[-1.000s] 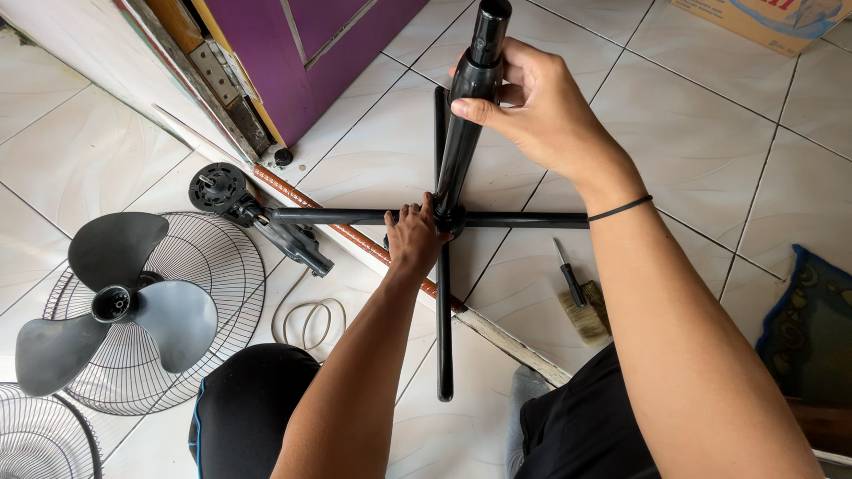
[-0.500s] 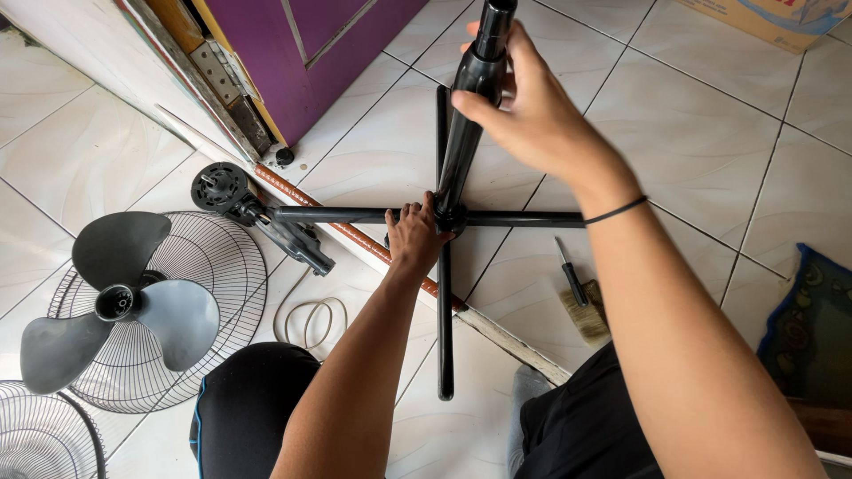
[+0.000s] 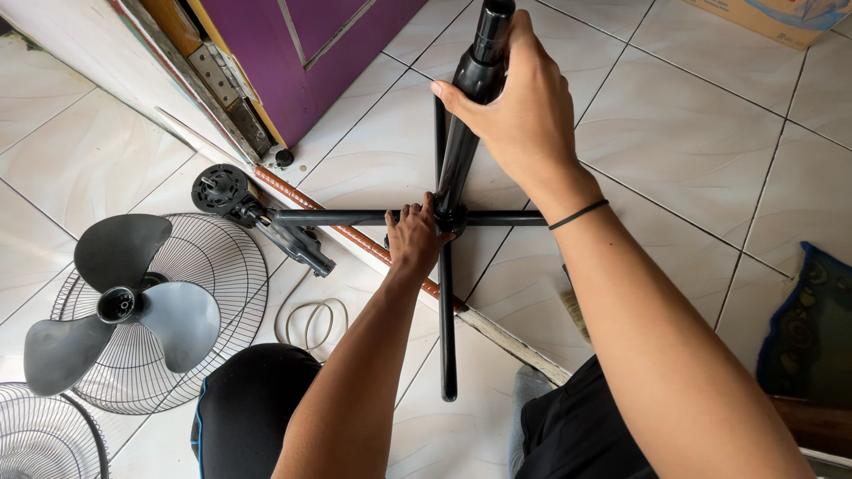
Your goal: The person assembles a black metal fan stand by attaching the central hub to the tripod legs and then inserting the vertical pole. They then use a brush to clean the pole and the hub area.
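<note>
Black fan pole (image 3: 461, 133) stands upright on cross base (image 3: 444, 293), floor centre. Right hand (image 3: 519, 111) clenched around upper pole, 12 o'clock. Left hand (image 3: 413, 238) grips the joint. Fan blade (image 3: 115, 306) on grille (image 3: 222, 266), 9 o'clock.

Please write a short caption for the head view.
Right hand grips black fan pole; left hand presses its cross base.

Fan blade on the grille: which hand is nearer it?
Left. The left hand presses the cross base hub, closer to the fan blade; the right hand grips the upright pole higher up.
</note>
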